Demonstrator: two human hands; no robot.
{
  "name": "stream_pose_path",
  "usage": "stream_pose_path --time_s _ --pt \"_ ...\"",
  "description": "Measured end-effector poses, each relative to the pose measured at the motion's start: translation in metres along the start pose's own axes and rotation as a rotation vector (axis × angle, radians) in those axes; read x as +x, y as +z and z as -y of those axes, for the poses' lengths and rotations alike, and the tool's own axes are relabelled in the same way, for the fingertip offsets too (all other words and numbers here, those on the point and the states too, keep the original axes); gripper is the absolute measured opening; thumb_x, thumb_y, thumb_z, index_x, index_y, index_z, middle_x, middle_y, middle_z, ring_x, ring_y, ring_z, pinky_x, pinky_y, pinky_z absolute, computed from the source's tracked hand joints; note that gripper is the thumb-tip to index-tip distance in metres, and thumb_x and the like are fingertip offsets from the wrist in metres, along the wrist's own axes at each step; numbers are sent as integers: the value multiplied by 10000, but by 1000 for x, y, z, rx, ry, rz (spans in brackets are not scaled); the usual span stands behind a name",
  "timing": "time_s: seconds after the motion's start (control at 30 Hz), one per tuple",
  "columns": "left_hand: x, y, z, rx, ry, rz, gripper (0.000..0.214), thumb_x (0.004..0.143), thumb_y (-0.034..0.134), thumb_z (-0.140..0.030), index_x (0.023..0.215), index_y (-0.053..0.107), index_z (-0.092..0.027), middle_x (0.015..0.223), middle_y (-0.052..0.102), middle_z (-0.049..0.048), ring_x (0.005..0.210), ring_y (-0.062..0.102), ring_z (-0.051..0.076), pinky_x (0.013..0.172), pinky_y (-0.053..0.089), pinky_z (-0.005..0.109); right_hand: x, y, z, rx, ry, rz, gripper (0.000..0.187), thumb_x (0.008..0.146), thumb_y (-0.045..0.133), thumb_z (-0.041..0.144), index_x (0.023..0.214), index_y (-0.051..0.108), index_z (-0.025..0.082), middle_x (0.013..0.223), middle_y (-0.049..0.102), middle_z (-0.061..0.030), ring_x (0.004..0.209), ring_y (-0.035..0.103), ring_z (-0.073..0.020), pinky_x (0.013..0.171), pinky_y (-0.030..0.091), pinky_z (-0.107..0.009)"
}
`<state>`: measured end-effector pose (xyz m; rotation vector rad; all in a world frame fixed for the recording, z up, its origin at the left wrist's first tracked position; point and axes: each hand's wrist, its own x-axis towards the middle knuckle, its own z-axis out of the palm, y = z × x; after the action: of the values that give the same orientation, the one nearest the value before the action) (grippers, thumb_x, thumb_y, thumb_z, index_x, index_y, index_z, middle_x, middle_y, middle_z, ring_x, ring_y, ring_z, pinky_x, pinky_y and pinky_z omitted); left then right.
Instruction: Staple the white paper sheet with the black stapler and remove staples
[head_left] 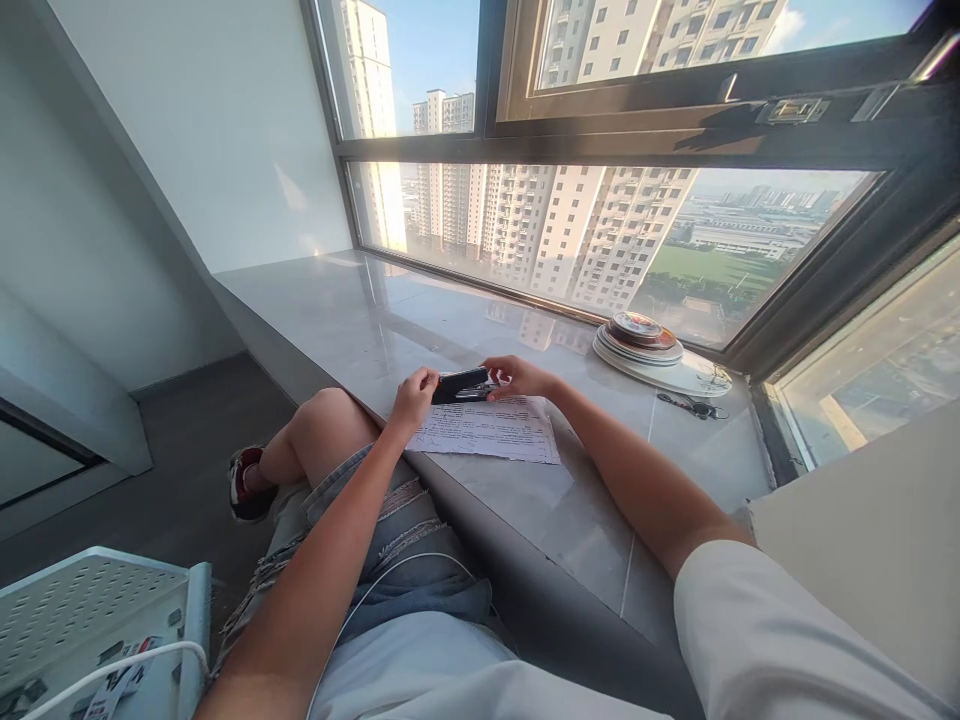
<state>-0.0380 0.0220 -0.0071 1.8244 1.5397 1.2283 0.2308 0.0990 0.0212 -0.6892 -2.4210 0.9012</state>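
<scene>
Stapler [459,386], as we read this black and metal tool, sits between our two hands, just over the top part of the paper. Our left hand [415,400] has its grip clamped on the left end, thumb and fingers together there. Our right hand [521,378] has its grip curved about the right end, thumb and forefinger apart; we cannot tell how firmly it presses. We judge the tool stiff, moderately weighty and hardly fragile, its bright metal likely slippery; the black body seems our surest hold. Below, the paper [487,437] looks thin, limp and easily creased, best taken by its edges. It lies on the tiled window ledge [555,510], with a stack of round, flat pieces [637,352] well to the right.
</scene>
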Motion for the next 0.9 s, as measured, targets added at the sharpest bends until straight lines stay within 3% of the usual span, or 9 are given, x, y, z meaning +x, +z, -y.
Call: stream_pose_path --time_s 0.13,0.23,0.4,0.53,0.57,0.7,0.8,0.9 --pt "-5 -1 -7 67 98 78 294 834 723 -342 1100 735 -220 1010 760 73 957 684 252 861 524 331 9 9 8 -139 -34 -14 441 684 855 514 976 740 204 837 662 -8 710 539 -146 635 426 -271" --pt "-4 -1 -10 72 107 43 299 799 760 -271 1093 752 -213 1040 763 82 981 687 260 897 529 357 13 13 11 -135 -30 -118 393 733 820 525 950 727 212 872 665 -21 732 541 -158 655 429 -287" --pt "-4 -1 -28 98 47 -170 239 825 757 -326 1028 749 -200 987 751 85 925 675 247 846 510 345 16 9 23 -21 -10 -494 606 689 856 584 1139 643 238 1043 637 -55 828 550 -182 664 439 -295" --pt "-12 9 -55 55 -38 -370 211 877 705 -389 971 686 -201 959 713 80 930 653 250 833 487 342 18 27 47 162 103 -783 456 822 719 641 988 589 237 970 610 -45 806 565 -179 653 469 -302" --pt "-14 13 -61 49 -38 -419 201 890 692 -392 959 662 -205 971 697 84 943 643 255 844 484 349 18 37 53 246 158 -799 439 857 669 652 982 581 241 968 612 -48 806 580 -183 646 483 -306" --pt "-25 36 -77 88 21 -496 147 924 656 -340 953 582 -217 1028 630 114 1047 589 296 945 453 412 16 82 76 635 318 -623 517 868 647 638 1236 512 301 1152 644 -63 948 662 -233 703 566 -351" --pt "-33 49 -78 139 57 -432 111 927 638 -275 961 551 -215 1038 594 132 1078 554 323 965 435 453 16 105 84 788 399 -693 674 811 738 548 1355 432 295 1123 669 -74 995 675 -263 758 572 -373" --pt "-39 58 -76 190 101 -349 114 912 638 -217 976 544 -200 1041 577 140 1051 547 327 932 452 466 15 111 85 934 441 -794 755 739 803 432 1375 427 281 1057 692 -68 956 677 -262 750 556 -360"
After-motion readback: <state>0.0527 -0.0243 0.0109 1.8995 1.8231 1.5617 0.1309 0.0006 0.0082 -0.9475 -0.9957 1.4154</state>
